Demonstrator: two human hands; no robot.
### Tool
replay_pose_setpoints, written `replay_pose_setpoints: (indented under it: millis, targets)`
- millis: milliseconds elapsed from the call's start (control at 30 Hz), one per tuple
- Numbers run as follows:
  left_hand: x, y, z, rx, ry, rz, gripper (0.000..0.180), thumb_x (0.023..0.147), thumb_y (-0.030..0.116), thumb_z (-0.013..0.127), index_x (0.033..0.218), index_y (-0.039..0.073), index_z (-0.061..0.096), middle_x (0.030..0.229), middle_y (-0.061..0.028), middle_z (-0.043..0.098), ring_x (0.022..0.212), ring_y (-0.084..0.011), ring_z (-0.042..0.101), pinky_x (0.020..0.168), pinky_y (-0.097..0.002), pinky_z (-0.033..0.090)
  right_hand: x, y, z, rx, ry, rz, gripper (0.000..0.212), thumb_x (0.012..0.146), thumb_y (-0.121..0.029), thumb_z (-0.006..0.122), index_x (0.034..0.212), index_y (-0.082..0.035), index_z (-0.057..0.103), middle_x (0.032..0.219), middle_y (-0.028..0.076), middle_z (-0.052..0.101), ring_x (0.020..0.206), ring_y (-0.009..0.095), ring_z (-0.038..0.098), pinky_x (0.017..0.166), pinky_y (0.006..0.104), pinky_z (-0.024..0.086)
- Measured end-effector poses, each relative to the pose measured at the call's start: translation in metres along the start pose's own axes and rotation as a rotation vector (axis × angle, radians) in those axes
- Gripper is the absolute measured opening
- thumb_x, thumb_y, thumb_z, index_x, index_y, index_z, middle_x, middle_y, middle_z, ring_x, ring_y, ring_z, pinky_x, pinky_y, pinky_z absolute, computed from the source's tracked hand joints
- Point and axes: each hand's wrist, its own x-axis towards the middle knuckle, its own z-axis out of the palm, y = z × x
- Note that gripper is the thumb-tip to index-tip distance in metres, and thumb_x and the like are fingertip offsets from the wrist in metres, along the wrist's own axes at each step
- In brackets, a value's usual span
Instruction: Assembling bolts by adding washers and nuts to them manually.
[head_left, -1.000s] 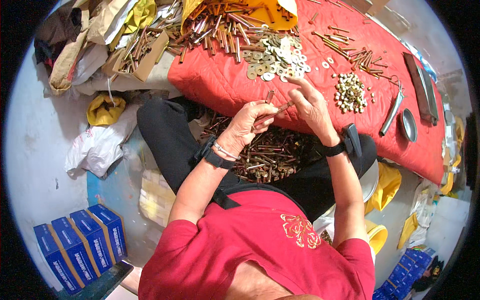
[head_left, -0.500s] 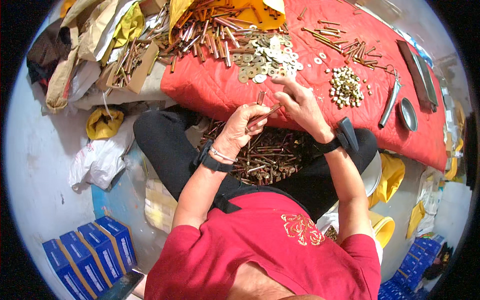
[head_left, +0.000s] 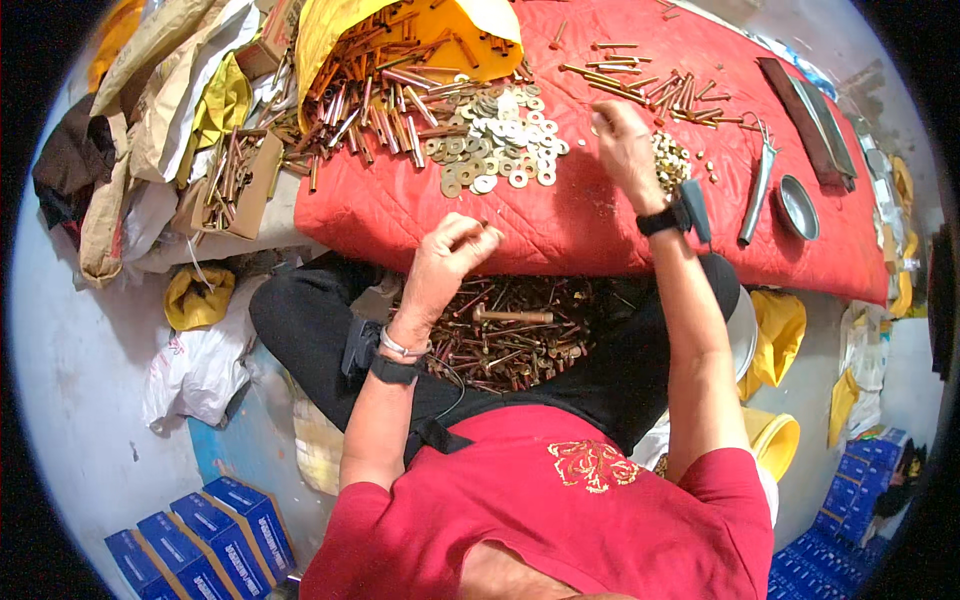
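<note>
My left hand (head_left: 452, 262) hovers at the near edge of the red quilted cloth, fingers pinched together. A small dark tip shows at the fingertips; what it is I cannot make out. Farther forward, my right hand (head_left: 627, 152) is over the cloth between the washers (head_left: 518, 179) and the small nuts (head_left: 671, 160), its fingers curled and partly hidden. Beyond it lie long bolts (head_left: 610, 84). Between my legs is a heap of bolts (head_left: 530, 350), with a thick sleeved bolt (head_left: 515, 316) on top.
Metal tubes (head_left: 385, 110) spill from a yellow sack (head_left: 490, 40). An open carton (head_left: 250, 190) of tubes stands left. On the cloth's right are a metal bowl (head_left: 797, 207) and a grey tool (head_left: 758, 190). Blue boxes (head_left: 240, 530) stand at lower left.
My hands were together at a metal tube and bolt; now they are apart. The right has reached forward, the left has moved left. A sleeved bolt now shows on the heap.
</note>
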Motion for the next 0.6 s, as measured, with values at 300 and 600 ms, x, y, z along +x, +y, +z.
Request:
replay_pose_setpoints:
  millis: [300, 600]
  targets:
    - [0.079, -0.038, -0.057, 0.524, 0.704, -0.124, 0.03, 0.076, 0.032, 0.07, 0.083, 0.003, 0.063, 0.069, -0.0139, 0.062, 0.064, -0.0227, 0.061, 0.059, -0.0344, 0.046, 0.041, 0.087, 0.015, -0.831, -0.234, -0.016, 0.013, 0.078, -0.011, 0.055, 0.09, -0.007, 0.058, 0.097, 0.013, 0.057, 0.087, 0.033, 0.058, 0.068, 0.0446, 0.05]
    - [0.112, -0.051, -0.045, 0.884, 0.618, -0.242, 0.042, 0.073, 0.04, 0.07, 0.084, 0.001, 0.061, 0.08, -0.0215, 0.064, 0.077, -0.0381, 0.063, 0.067, -0.0472, 0.05, 0.041, 0.082, -0.015, -0.656, -0.33, 0.014, 0.019, 0.085, -0.019, 0.052, 0.102, -0.009, 0.052, 0.1, 0.013, 0.056, 0.088, 0.03, 0.06, 0.065, 0.0403, 0.049]
